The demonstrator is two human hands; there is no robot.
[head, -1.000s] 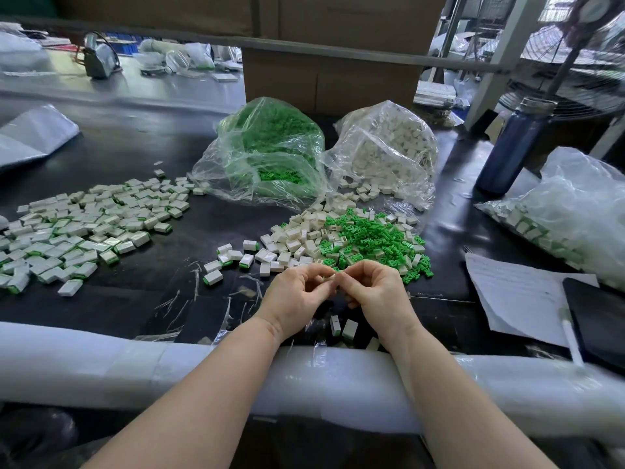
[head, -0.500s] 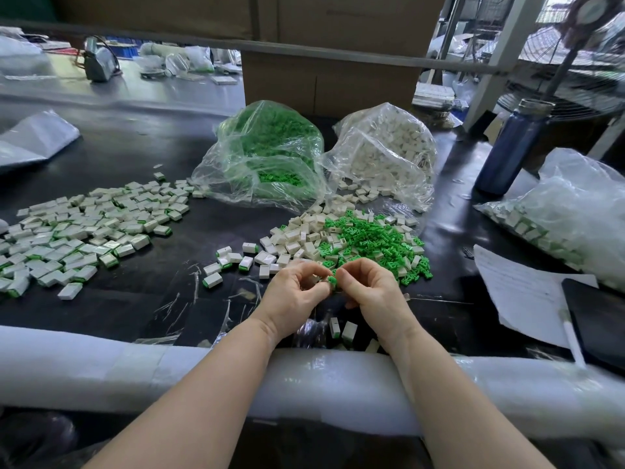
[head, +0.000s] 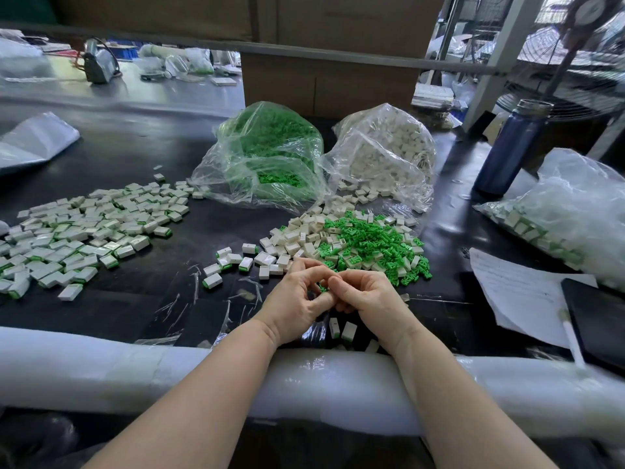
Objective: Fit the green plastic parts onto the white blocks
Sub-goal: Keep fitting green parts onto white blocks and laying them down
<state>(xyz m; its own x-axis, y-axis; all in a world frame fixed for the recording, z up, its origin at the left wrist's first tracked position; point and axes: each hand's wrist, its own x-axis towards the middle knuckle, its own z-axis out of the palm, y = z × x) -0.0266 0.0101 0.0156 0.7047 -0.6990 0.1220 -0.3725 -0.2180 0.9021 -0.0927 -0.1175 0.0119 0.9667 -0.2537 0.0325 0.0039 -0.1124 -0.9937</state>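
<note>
part (head: 323,286) between fingertips mostly hidden, fan (head: 575,45) cropped

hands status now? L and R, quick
Left hand: fingers curled, pinching toward the right; the held thing is hidden, cannot tell.
Right hand: fingers curled, pinching a small green part at the fingertips.

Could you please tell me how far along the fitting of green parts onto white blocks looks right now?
Done: a wide spread of fitted blocks lies at left. In hand: the left hand and right hand meet over a green part. Left: the loose pile and two well-filled bags, green and white.
</note>
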